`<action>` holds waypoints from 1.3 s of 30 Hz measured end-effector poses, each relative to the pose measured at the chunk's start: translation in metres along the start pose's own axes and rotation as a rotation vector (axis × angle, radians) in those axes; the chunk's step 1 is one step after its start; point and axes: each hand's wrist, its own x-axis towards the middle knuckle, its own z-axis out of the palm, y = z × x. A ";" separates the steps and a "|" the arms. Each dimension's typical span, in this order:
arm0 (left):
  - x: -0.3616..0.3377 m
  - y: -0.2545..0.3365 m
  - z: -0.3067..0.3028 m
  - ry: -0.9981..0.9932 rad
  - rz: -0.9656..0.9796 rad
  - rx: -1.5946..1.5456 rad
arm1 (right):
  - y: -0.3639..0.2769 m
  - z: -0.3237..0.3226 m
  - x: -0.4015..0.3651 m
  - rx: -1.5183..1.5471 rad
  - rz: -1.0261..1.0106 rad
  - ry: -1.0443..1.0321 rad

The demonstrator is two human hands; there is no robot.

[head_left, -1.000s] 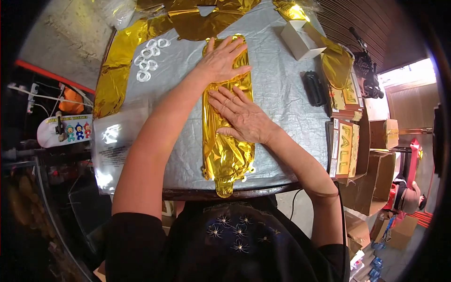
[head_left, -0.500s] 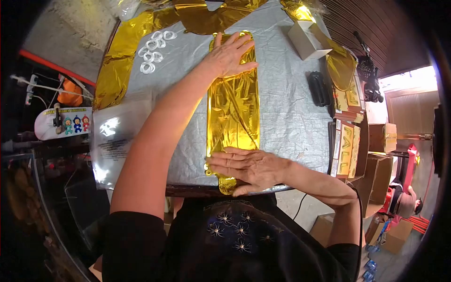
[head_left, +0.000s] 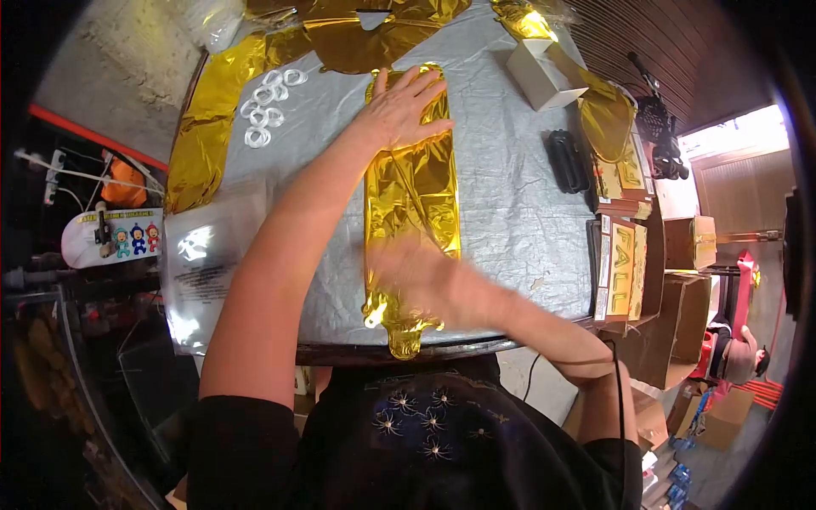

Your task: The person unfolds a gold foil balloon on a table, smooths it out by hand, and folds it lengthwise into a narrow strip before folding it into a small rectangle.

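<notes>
A flat, creased gold foil balloon (head_left: 429,200) lies lengthwise on the table in front of me, its narrow tab at the near edge. My left hand (head_left: 401,115) presses on its far end, palm down with fingers spread. Over the lower half of the balloon is my right hand (head_left: 421,276), smeared by motion, so its fingers do not show clearly. The near end of the foil sticks out below that hand.
Coils of white ribbon (head_left: 265,106) lie at the upper left, above clear plastic bags (head_left: 208,263). More gold foil (head_left: 200,140) drapes along the left and far edges. A white box (head_left: 544,76), a black object (head_left: 567,161) and printed boxes (head_left: 625,268) line the right side.
My right hand has moved up the foil from its near end, uncovering the tab there. The left hand stays spread on the far end. The whole view has shifted slightly.
</notes>
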 end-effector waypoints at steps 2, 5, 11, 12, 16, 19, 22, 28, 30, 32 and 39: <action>0.000 -0.001 -0.001 -0.001 0.010 0.010 | 0.030 -0.007 0.009 -0.337 0.310 0.378; 0.000 -0.001 -0.003 -0.005 0.007 -0.003 | 0.049 0.013 0.029 -0.653 0.379 0.504; 0.000 -0.005 0.004 0.034 0.024 -0.012 | 0.047 0.036 0.036 -0.680 0.451 0.497; -0.001 -0.003 0.005 0.029 0.028 -0.017 | 0.044 0.037 0.033 -0.675 0.433 0.474; 0.000 -0.002 0.004 0.039 0.014 0.006 | 0.026 0.045 0.011 -0.655 0.399 0.384; 0.000 -0.003 0.004 0.034 0.015 0.005 | 0.002 0.056 -0.019 -0.555 0.330 0.297; 0.002 -0.002 0.000 0.006 -0.002 0.015 | -0.022 0.055 -0.051 -0.280 0.252 0.203; 0.002 0.000 -0.002 -0.018 -0.009 0.000 | 0.048 -0.038 -0.010 -0.603 0.378 0.559; 0.001 -0.003 0.000 -0.014 -0.014 0.003 | 0.084 -0.037 0.000 -0.712 0.313 0.444; 0.000 -0.002 0.002 0.040 0.013 0.013 | 0.095 -0.036 0.005 -0.712 0.308 0.405; 0.001 -0.001 0.001 -0.022 -0.016 0.020 | 0.063 -0.017 -0.026 -0.683 0.252 0.274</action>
